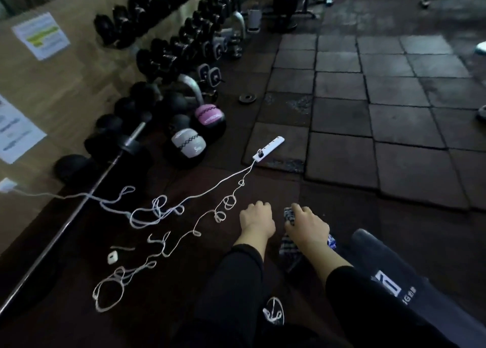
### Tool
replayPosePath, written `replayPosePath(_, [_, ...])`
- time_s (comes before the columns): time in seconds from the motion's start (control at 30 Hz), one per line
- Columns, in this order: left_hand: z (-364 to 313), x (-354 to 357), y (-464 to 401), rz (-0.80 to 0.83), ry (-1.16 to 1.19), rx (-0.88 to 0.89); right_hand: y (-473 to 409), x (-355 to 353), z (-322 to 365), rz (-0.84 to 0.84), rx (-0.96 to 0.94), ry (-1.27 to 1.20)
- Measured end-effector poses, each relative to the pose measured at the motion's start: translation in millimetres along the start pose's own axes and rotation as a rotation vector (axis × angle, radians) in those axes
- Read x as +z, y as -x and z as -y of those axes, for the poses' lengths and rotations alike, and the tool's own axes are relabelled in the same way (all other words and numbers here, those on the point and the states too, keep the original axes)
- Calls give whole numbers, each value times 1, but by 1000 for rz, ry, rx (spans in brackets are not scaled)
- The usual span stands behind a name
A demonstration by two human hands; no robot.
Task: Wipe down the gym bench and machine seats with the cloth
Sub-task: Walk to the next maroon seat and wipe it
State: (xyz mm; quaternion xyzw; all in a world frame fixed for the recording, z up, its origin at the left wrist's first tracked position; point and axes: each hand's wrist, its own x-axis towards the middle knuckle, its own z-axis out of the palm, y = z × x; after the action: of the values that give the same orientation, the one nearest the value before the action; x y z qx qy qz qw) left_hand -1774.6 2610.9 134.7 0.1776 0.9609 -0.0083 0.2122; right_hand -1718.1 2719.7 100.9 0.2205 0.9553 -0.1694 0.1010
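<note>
Cloth (289, 217), a checked rag, sits bunched under the right hand (306, 225), whose curled fingers grasp it just off the end of the dark padded bench (389, 266), probably gathered into a pad ahead of wiping. Left hand (256, 219) hangs beside it, loosely clenched and holding nothing, seemingly ready to steady. White cable (168, 208) from the power strip (268, 148) trails across the floor (342, 116) close by, a snag risk.

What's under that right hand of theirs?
A blue-and-white checked cloth lies under the right hand, whose fingers curl over its top edge. The cloth hangs down past the wrist. The hand covers its middle, and what lies beneath the cloth cannot be seen.
</note>
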Motion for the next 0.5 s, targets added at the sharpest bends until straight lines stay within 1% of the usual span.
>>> replayPosePath(0.13, [-24, -36, -63, 21, -7, 92, -61, -33, -12, -38, 114, -34])
replayPosePath(0.27, [-50, -62, -128, 57, -29, 217, -115, -52, -27, -68, 229, -70])
replayPosePath(0.43, [-90, -89, -223, 74, -168, 411, -192, -68, -48, -143, 437, -159])
replayPosePath(0.5, [-109, -103, -264, 58, -246, 498, -225, -77, -57, -187, 529, -189])
